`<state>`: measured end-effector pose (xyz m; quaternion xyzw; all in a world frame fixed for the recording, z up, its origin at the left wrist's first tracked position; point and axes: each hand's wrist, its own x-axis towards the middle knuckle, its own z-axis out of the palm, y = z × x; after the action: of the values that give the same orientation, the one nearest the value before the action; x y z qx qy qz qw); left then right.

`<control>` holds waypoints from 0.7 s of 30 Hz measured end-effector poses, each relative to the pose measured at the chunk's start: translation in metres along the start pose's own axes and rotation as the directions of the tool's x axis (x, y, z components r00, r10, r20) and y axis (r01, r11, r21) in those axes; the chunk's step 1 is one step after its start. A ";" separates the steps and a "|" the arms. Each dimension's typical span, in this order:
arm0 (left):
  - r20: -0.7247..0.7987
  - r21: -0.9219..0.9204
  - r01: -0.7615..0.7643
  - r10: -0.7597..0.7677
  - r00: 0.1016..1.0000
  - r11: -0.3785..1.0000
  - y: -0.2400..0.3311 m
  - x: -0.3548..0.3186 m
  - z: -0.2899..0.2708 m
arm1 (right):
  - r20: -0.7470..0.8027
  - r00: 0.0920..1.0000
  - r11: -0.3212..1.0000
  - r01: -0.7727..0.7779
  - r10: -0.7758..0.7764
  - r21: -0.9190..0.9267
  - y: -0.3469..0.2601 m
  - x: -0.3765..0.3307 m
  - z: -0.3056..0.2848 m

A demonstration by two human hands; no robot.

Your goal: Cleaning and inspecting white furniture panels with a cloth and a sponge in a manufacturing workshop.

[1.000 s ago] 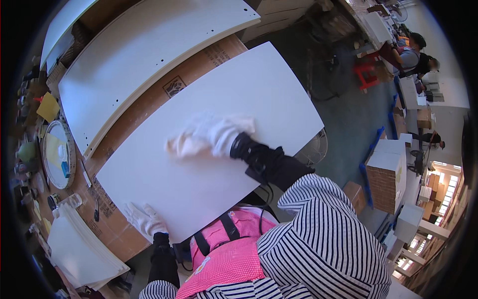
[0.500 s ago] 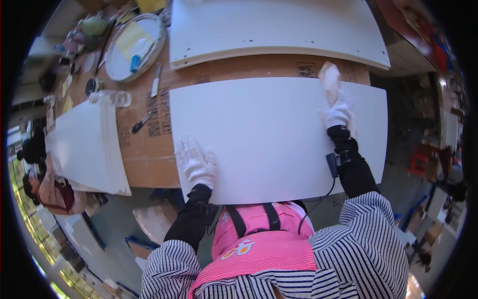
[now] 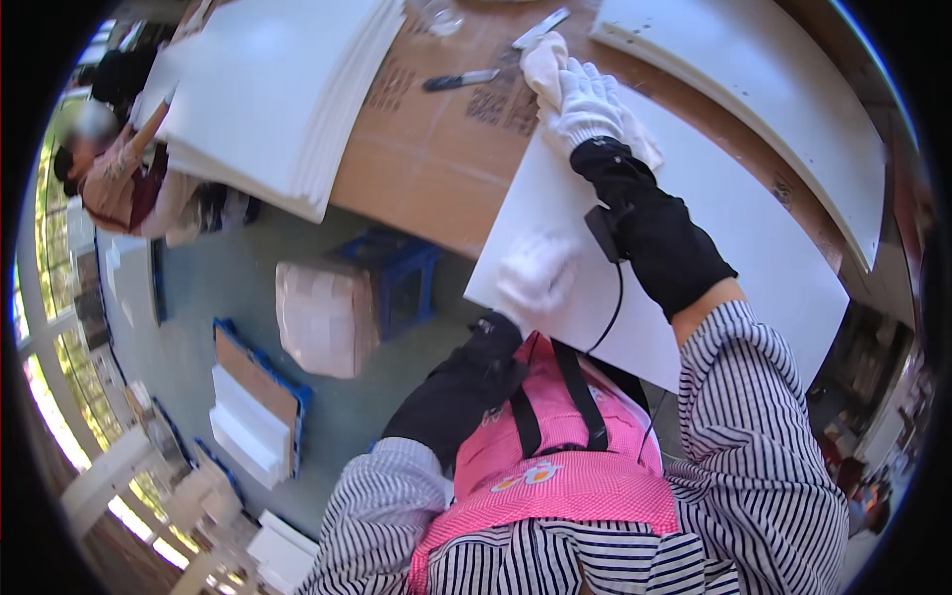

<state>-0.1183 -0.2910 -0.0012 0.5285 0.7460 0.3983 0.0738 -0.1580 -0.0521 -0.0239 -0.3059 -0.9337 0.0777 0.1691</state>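
Note:
A white rectangular board [image 3: 724, 238] lies in front of me, turned at an angle in the view. My right hand [image 3: 587, 104], in a white glove, presses a pale cloth [image 3: 545, 67] at the board's far left corner; some of the cloth also shows beside the palm. Over the board's near left part is my left hand [image 3: 538, 273], gloved in white too. Motion smears its fingers, so their pose and any contact with the board are unclear.
Cardboard [image 3: 436, 149] covers the worktable, with a utility knife [image 3: 460, 80] and a white-bladed tool [image 3: 540, 28] on it. A stack of white boards [image 3: 268, 89] stands left, a drilled panel [image 3: 754, 89] far right. Another person [image 3: 124, 188] is beyond the stack; a wrapped package [image 3: 319, 319] sits lower left.
My view has swung left. My right hand has carried the cloth from the board's far right edge to its far left corner. My left hand has shifted and blurred near the board's near left part.

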 end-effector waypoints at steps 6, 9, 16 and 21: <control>0.380 -0.128 0.501 -0.424 0.822 0.856 0.008 -0.130 -0.092 | 0.109 0.912 0.896 0.357 -0.396 0.266 -0.080 -0.117 0.027; 0.178 -0.074 0.782 -0.763 0.621 0.619 -0.023 -0.172 -0.123 | 0.070 0.802 0.682 0.456 -0.594 0.572 -0.133 -0.165 -0.055; -0.059 -0.459 0.791 -0.902 0.428 0.405 -0.061 -0.107 -0.143 | 0.102 0.908 0.833 0.321 -0.405 0.451 -0.016 -0.178 -0.104; -0.034 -0.489 0.723 -0.839 0.543 0.488 -0.042 -0.026 -0.125 | -0.056 0.960 0.953 -0.262 0.273 0.152 0.091 -0.178 -0.105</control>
<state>-0.2044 -0.3825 0.0467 0.0387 0.8023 0.5369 0.2581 0.0644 -0.0811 0.0031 -0.4193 -0.8686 0.1547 0.2141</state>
